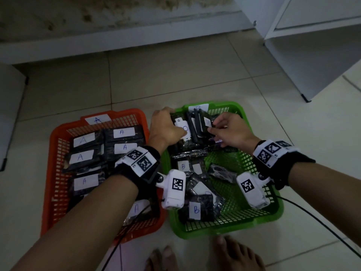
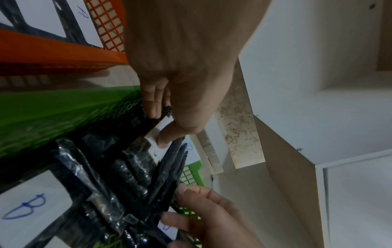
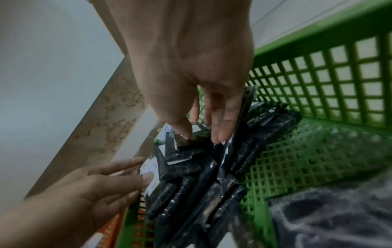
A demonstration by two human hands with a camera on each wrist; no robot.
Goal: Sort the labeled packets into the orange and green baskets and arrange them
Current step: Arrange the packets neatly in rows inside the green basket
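Two baskets sit side by side on the tiled floor [image 1: 175,75]. The orange basket [image 1: 48,173] is on the left, and black packets with white "A" labels [image 1: 123,132] lie flat in it in rows. The green basket [image 1: 254,227] is on the right.

Both hands are at the far end of the green basket. There a row of black packets [image 1: 195,126] stands on edge, close together. The left hand [image 1: 166,128] holds the packet at the left end of the row [image 2: 148,134]. Its thumb presses on the white label and its fingers [image 2: 151,99] curl over the top edge, next to the green basket wall. The right hand [image 1: 232,132] is at the right end of the row. Its thumb and fingers [image 3: 222,124] pinch the top of a standing packet [image 3: 191,142].

Nearer in the green basket, more "B" packets [image 1: 195,209] lie loose and crooked in a heap, under the two wrist cameras. Bare toes [image 1: 234,251] show just in front of the baskets. A white shelf unit [image 1: 312,45] stands at the back right, well apart from the baskets.
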